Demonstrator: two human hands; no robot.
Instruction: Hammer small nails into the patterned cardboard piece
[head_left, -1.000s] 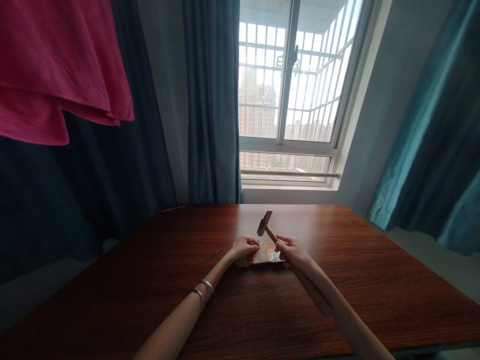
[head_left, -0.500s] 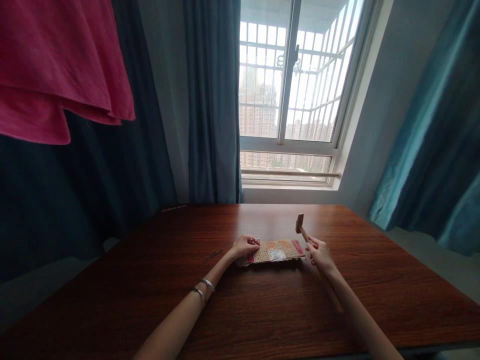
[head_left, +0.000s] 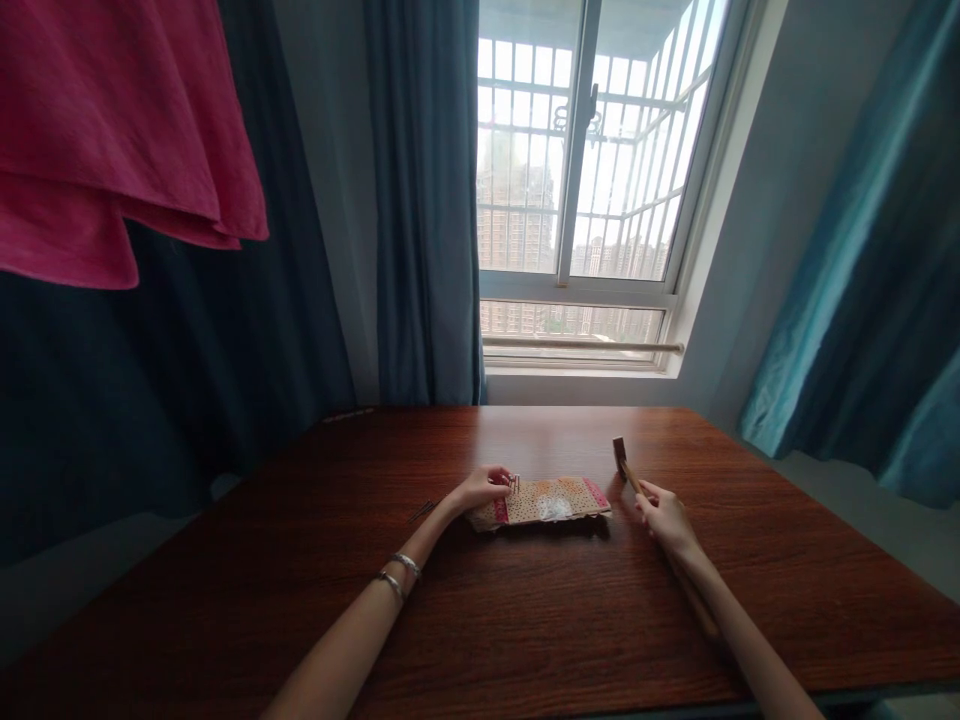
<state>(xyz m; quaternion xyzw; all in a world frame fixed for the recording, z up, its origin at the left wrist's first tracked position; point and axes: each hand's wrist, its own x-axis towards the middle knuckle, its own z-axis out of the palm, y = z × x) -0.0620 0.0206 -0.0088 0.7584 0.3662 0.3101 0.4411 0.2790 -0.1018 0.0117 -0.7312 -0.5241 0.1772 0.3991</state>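
A flat rectangular board (head_left: 555, 500) lies on the table, its top covered by dotted paper, yellowish with a white patch and pink ends. Its front edge looks ragged. My left hand (head_left: 484, 487) rests over its left end, fingers pinched at several thin upright nails (head_left: 515, 483); which one is gripped is hard to see. To the right of the board, my right hand (head_left: 666, 517) is closed around the wooden handle of a hammer (head_left: 619, 457), whose head is raised and apart from the board. Loose dark nails (head_left: 422, 510) lie left of my left hand, partly behind the wrist.
The brown wooden table (head_left: 525, 620) reaches to the wall under a barred window (head_left: 570, 200). Blue curtains (head_left: 427, 200) hang on both sides. A pink cloth (head_left: 127, 130) hangs at upper left, above the table.
My right hand has carried the hammer to the right, away from the board, and its head is slightly lower in view. My left hand stays at the nails, its forearm shifted slightly left.
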